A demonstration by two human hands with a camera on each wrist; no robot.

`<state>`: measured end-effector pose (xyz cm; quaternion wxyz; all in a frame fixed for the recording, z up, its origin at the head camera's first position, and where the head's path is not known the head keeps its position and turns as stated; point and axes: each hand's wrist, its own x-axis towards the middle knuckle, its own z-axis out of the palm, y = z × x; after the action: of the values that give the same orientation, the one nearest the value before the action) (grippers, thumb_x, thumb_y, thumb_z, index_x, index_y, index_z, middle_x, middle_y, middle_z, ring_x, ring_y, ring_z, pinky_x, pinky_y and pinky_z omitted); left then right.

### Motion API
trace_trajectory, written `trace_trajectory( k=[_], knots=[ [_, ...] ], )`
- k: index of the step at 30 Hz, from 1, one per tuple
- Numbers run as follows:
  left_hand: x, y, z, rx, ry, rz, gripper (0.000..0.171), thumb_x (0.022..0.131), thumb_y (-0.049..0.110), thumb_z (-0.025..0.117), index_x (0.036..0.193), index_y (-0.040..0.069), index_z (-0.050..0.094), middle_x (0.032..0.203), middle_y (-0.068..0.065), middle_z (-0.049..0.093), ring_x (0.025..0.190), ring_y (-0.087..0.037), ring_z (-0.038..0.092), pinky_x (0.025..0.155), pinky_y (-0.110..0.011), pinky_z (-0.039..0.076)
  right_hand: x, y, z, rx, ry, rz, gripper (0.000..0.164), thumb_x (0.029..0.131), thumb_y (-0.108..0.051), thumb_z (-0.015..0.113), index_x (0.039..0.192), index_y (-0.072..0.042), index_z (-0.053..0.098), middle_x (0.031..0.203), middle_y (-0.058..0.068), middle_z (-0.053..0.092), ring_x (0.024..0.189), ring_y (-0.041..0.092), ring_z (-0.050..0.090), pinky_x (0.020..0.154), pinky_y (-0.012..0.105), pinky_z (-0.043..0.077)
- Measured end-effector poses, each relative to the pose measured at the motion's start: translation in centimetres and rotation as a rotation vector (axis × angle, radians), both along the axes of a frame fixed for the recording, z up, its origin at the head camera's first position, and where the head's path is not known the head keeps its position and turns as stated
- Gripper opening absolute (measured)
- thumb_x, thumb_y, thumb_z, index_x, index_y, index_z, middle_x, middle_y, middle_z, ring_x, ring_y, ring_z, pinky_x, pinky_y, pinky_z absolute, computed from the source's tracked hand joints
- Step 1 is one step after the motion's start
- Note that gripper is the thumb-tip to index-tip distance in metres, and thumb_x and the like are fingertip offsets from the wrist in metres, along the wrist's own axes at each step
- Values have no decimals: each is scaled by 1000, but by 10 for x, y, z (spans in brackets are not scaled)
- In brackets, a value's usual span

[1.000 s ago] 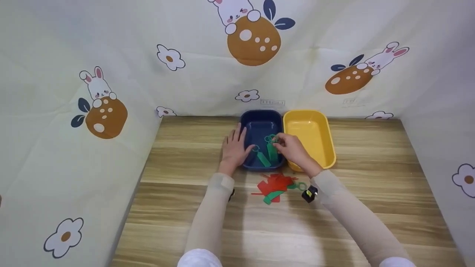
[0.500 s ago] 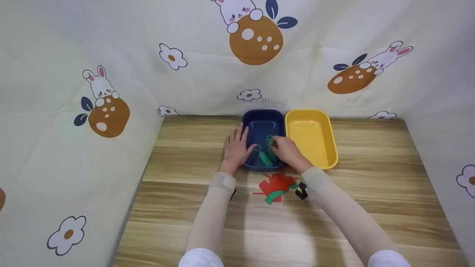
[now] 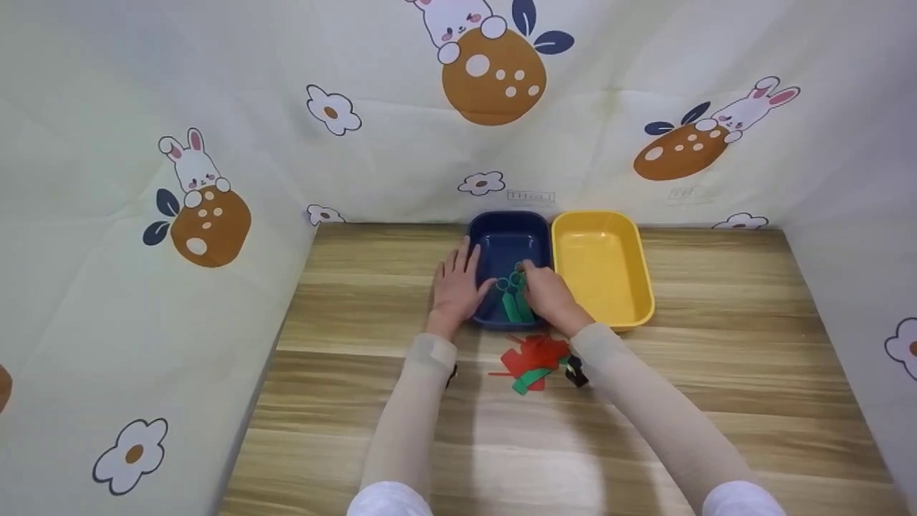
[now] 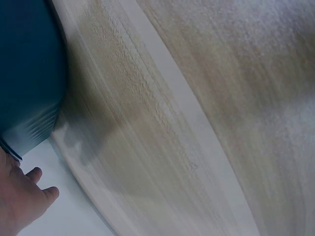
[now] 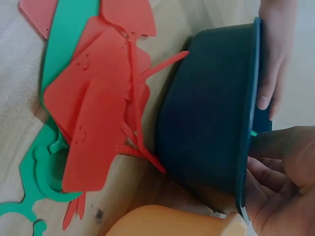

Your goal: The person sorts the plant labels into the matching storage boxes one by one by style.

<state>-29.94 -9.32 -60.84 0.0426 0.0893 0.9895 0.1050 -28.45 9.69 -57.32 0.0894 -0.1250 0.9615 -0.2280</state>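
Currently: green tags (image 3: 511, 307), near centre frame, in blue tray (image 3: 507, 245); right grip (image 3: 547, 292) pinching them; left grip (image 3: 455, 288) spread against tray's left side. Advisable: tray held steady, tags laid untangled.

Your head camera looks forward and down at the blue bin (image 3: 510, 244) from well above its near side. Your wrist cameras view it tilted, low and close: the left mostly takes tabletop (image 4: 133, 162) beside it; the right shares red pieces (image 5: 101, 132) before it with the head.
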Motion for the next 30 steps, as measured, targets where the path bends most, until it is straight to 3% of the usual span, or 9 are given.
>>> trace_trajectory(
  k=[4, 9, 13, 30],
  knots=[
    [0, 1, 1, -7, -1, -1, 75, 101, 56, 43, 161, 19, 17, 170, -4, 5, 153, -33, 21, 123, -54, 22, 2, -2, -2, 57, 14, 24, 33, 100, -6, 51, 133, -1, 52, 104, 24, 71, 87, 32, 71, 82, 45, 60],
    [-2, 1, -1, -16, 3, 0, 75, 101, 56, 42, 161, 20, 15, 170, -4, 4, 154, -32, 21, 123, -54, 22, 4, -6, -1, 151, 18, 71, 23, 99, -6, 52, 117, -1, 66, 104, 21, 73, 90, 32, 70, 82, 45, 60],
    [-1, 0, -1, 1, -9, 4, 74, 102, 53, 45, 161, 20, 16, 170, -4, 3, 154, -32, 20, 123, -54, 21, 5, -7, -4, 166, 27, 108, 23, 97, -4, 55, 112, -1, 71, 105, 20, 74, 93, 33, 71, 81, 45, 60],
    [-1, -1, -1, 12, -17, 7, 75, 101, 55, 43, 161, 21, 15, 170, -2, 2, 154, -32, 20, 123, -53, 21, 13, -4, 0, 38, 22, 148, 22, 95, -6, 60, 113, -3, 72, 109, 16, 74, 94, 29, 70, 85, 42, 60]
  ],
)
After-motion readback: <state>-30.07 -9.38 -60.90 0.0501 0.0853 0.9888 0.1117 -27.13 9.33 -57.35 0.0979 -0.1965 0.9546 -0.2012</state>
